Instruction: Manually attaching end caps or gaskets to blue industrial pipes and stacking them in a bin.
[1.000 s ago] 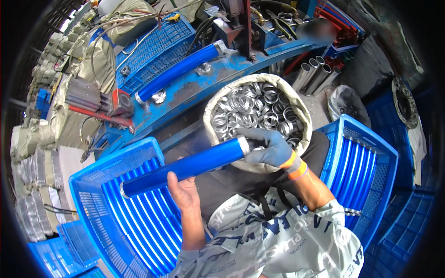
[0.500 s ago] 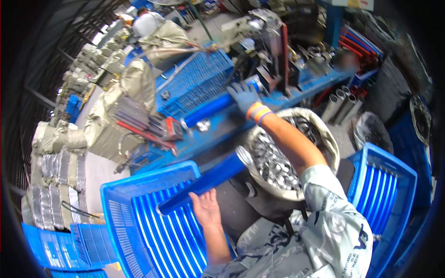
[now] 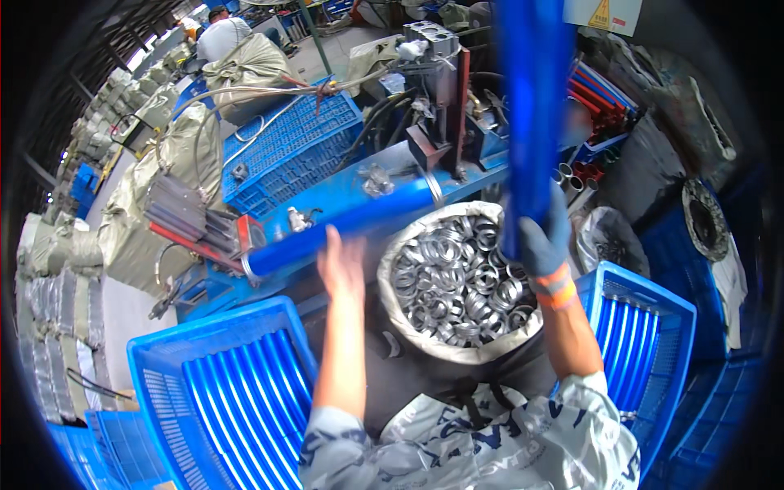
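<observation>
My right hand [image 3: 545, 233], in a grey glove with an orange cuff, is closed around a blue metal tube [image 3: 535, 106] held upright and blurred by motion. Another blue tube [image 3: 343, 224] lies slantwise along the blue workbench, a silver ring [image 3: 431, 188] around its right end. Just in front of that tube is my bare left hand [image 3: 341, 265], fingers extended and smeared; whether it touches the tube I cannot tell. Between my arms stands a pale sack [image 3: 392, 306] full of silver metal rings [image 3: 465, 282].
Blue crates hold rows of blue tubes, one crate [image 3: 143, 367] at my left and one [image 3: 682, 327] at my right. A fixture [image 3: 437, 98] with a red upright rises behind the bench [image 3: 322, 200]. Blue crates [image 3: 286, 151] are stacked beyond. A person [image 3: 222, 39] sits far off.
The tube that was over the left crate now lies on the bench, with my left hand moved up beside it. My right hand has lifted the other tube off the bench to the right, upright.
</observation>
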